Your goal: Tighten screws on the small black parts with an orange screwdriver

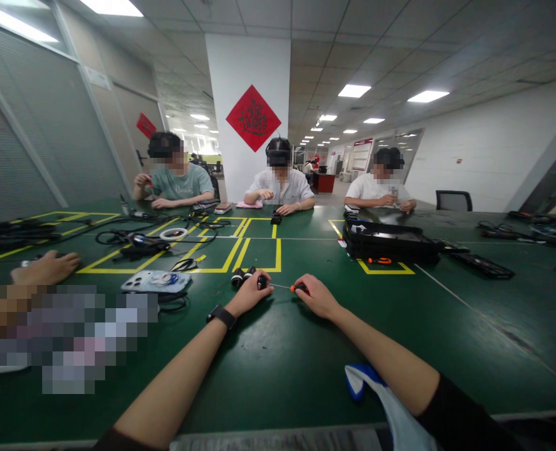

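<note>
My right hand (317, 297) is closed around the black and orange handle of a screwdriver (293, 289). Its thin metal shaft points left, toward my left hand (247, 296). Between the fingers of that hand is a small black rounded part (261, 282); the shaft's tip reaches it or lies close beside it, and I cannot tell whether they touch. Just left of those fingers, small black cylindrical pieces (237, 277) with light bands stand on the table. A dark watch is on my left wrist.
The green table (268, 376) has yellow tape outlines. A phone (156, 281) and tangled cables (141, 244) lie to the left, near another person's hand (47, 268). A black tray (390, 241) with orange-handled pliers or scissors (380, 260) sits at right. Several people sit around the table.
</note>
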A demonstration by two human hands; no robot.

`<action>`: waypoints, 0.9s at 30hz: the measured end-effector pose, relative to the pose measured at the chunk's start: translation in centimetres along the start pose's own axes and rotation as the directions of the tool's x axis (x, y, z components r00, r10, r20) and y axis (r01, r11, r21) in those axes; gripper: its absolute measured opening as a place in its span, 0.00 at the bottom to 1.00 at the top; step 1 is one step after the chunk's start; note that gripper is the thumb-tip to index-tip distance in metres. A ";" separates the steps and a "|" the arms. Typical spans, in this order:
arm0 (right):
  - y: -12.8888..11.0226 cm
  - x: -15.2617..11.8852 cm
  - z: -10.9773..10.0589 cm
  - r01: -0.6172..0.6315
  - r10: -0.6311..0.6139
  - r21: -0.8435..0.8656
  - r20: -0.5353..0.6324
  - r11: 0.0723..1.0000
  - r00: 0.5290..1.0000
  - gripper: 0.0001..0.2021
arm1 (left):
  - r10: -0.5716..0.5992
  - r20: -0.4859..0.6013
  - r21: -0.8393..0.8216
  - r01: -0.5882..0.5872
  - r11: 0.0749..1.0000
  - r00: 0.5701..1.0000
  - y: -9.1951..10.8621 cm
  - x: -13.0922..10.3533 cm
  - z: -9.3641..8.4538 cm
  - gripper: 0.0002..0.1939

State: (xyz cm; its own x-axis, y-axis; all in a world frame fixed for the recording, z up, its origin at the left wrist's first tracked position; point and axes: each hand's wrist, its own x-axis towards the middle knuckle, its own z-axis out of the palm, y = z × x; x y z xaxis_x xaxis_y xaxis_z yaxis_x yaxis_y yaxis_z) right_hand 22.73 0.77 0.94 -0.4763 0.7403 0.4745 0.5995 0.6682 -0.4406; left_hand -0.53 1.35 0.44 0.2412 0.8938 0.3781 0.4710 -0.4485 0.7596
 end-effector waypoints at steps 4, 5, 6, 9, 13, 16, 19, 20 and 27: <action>0.0 0.0 -0.1 0.029 -0.029 -0.004 0.017 1.000 0.999 0.06 | -0.015 0.000 0.011 0.015 1.000 1.000 0.1 0.0 0.0 0.13; 0.0 0.0 -0.1 0.040 -0.040 0.001 0.016 0.999 0.999 0.06 | -0.019 0.000 0.011 0.019 1.000 1.000 0.0 0.0 0.0 0.13; 0.0 0.0 -0.1 0.049 -0.049 0.010 0.016 0.999 0.999 0.05 | -0.021 -0.002 0.012 0.021 1.000 1.000 0.0 0.0 -0.1 0.13; 0.1 0.0 -0.1 0.050 -0.051 0.052 0.017 0.997 0.999 0.04 | -0.013 -0.008 0.019 0.014 1.000 1.000 -0.1 0.0 -0.1 0.13; 0.4 -0.1 0.1 0.022 -0.023 0.096 0.010 0.995 1.000 0.06 | -0.003 -0.001 0.016 0.003 1.000 1.000 -0.2 0.0 -0.1 0.13; 0.5 -0.1 0.3 0.017 -0.017 0.101 0.006 0.995 1.000 0.07 | -0.004 -0.010 0.018 0.004 1.000 1.000 -0.3 0.0 0.0 0.13; 0.4 -0.1 0.3 -0.001 0.002 0.074 -0.006 0.997 1.000 0.08 | 0.006 -0.002 0.018 -0.006 1.000 1.000 -0.4 0.1 0.0 0.13; 0.3 0.0 0.3 -0.009 0.010 0.061 -0.013 0.998 1.000 0.08 | 0.007 0.004 0.016 -0.007 1.000 1.000 -0.3 0.1 0.0 0.13; 0.4 0.1 0.1 0.015 -0.015 0.001 -0.007 1.000 1.000 0.05 | -0.018 -0.004 0.024 0.018 1.000 1.000 -0.2 0.1 -0.1 0.13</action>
State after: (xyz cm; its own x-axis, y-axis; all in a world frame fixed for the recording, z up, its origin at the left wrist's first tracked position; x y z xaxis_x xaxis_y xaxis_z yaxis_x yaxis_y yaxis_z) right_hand 22.89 1.08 0.73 -0.4809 0.7295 0.4864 0.5918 0.6794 -0.4338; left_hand -0.67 1.48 0.39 0.2290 0.9018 0.3664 0.4956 -0.4320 0.7535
